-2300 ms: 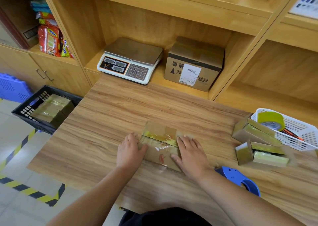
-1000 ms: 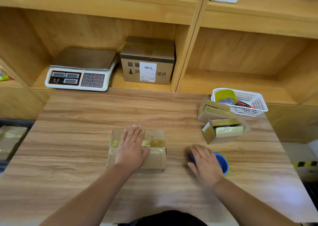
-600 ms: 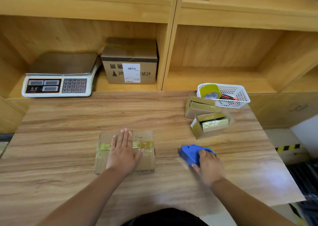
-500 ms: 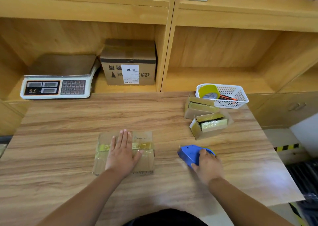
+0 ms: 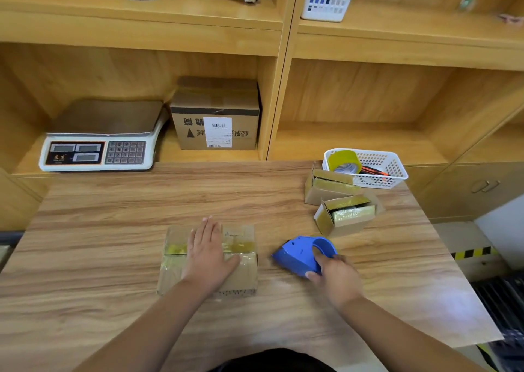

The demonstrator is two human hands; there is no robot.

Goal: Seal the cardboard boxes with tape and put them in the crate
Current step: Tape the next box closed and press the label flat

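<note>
Left hand: the left hand (image 5: pixel 208 254) lies flat with straight fingers, pressing down on top of a cardboard box (image 5: pixel 246 272).
Right hand: the right hand (image 5: pixel 336 279) has its fingers curled round the rear of a blue tape dispenser (image 5: pixel 300 254), which sits on the table (image 5: pixel 113 230) just right of the box.
Box under the left hand: a yellowish tape strip (image 5: pixel 175 249) already crosses its top. It looks nearly sealed, though I cannot tell if every seam is covered.
Boxes beyond the right hand: two smaller boxes, one (image 5: pixel 344 215) with its flaps open and another (image 5: pixel 329 187) behind it, look unsealed.
Beyond those: a white basket (image 5: pixel 397 173) holds a spare tape roll (image 5: pixel 343 160).
Crate: not plainly in view.
Done: probably the first tape on the held box.
Left: likely more tape there, then crating it, then sealing and crating the other two.
</note>
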